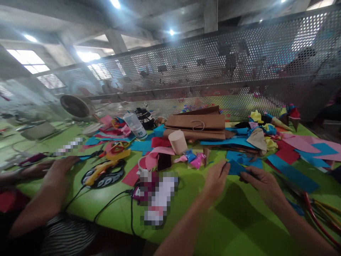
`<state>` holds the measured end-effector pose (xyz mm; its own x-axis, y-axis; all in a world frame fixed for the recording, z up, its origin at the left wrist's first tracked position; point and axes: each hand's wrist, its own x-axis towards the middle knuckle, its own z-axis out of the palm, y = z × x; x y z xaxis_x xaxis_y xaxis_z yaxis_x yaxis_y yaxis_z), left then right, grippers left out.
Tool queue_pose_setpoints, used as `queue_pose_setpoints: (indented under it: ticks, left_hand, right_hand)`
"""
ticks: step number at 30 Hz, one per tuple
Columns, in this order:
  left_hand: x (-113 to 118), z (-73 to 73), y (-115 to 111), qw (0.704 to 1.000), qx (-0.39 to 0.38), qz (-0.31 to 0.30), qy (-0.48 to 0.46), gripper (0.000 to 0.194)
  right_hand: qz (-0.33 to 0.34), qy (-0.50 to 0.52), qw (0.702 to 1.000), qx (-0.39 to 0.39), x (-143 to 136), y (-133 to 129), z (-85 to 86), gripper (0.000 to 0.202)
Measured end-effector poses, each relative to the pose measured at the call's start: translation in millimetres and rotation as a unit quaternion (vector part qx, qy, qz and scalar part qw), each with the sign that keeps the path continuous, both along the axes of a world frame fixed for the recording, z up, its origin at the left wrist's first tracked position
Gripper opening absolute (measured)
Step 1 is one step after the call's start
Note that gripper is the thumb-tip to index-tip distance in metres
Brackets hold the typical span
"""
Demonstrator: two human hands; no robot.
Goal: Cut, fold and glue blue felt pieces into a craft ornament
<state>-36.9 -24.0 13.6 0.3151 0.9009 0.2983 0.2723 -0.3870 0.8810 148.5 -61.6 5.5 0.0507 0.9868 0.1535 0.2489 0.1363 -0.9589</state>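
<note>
Bare forearms (183,227) lead to the left hand (217,179) and right hand (263,183), which pinch opposite sides of a blue piece (236,168) over the right of the desk (191,185), probably to hold it steady.

Glaring ceiling lights (172,32), dim surroundings, blurred edges

A small, angular blue paper piece (236,168) is held between left hand (217,177) and right hand (259,180) over the green table (198,222)'s right side.
</note>
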Motion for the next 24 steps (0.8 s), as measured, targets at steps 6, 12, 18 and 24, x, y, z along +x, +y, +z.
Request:
queue_pose_setpoints:
  ticks: [6,12,18,24]
  left_hand:
    - [1,0.3,0,0.999,0.012,0.020,0.023,0.035]
    - [-2,1.4,2,0.999,0.013,0.022,0.024,0.036]
    - [6,3.3,-1,1.000,0.015,0.004,-0.017,0.036]
    - [-5,2.7,9,0.997,0.030,0.031,-0.060,0.035]
  right_hand:
    - [0.027,-0.007,1.000,0.003,1,0,0.4,0.035]
    - [0.025,-0.015,1.000,-0.002,3,-1,-1.9,0.035]
    - [-0.016,-0.054,0.998,0.003,5,-2,12.5,0.036]
    - [-0.172,-0.045,0.984,0.030,49,-17,31.6,0.036]
